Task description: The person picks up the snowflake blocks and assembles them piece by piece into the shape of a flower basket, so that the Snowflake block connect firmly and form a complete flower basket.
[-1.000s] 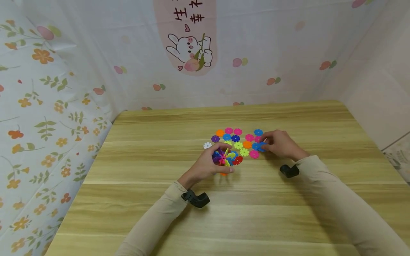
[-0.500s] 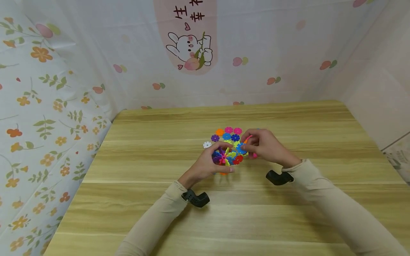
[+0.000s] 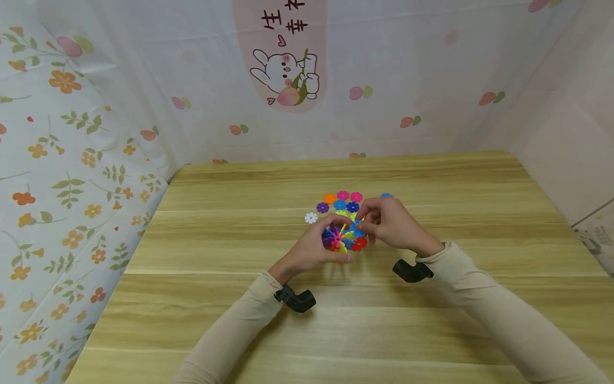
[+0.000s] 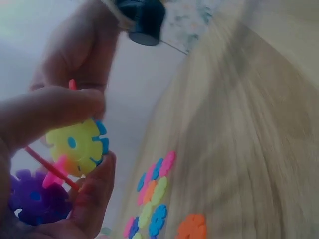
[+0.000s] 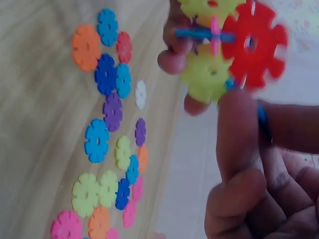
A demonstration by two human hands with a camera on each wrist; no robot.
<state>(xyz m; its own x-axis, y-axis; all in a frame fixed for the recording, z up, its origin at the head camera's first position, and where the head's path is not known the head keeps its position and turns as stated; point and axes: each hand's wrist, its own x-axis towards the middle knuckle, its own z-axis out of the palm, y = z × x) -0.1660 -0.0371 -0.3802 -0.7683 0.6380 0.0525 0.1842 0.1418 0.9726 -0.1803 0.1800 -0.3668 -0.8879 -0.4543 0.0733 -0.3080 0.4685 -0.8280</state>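
Observation:
My left hand (image 3: pixel 310 246) grips a cluster of interlocked flower-shaped plastic discs (image 3: pixel 338 239), held above the table with thumb and fingers around it. In the left wrist view a yellow disc (image 4: pixel 79 149) and a purple disc (image 4: pixel 37 196) of it show. On the right of the cluster, my right hand (image 3: pixel 398 228) pinches a blue disc (image 3: pixel 357 229) between thumb and index finger. That disc appears nearly edge-on beside a red disc (image 5: pixel 254 47) of the cluster in the right wrist view. Fingers hide whether its slot is engaged.
Several loose discs lie flat on the wooden table (image 3: pixel 240 240) behind the hands, among them a white disc (image 3: pixel 310 217) and an orange disc (image 3: pixel 330 198). My right hand hides some of them. A printed curtain (image 3: pixel 408 80) hangs behind the table.
My right hand has lifted the blue disc from the right part of the loose discs and carried it left to the cluster. My left hand has hardly moved.

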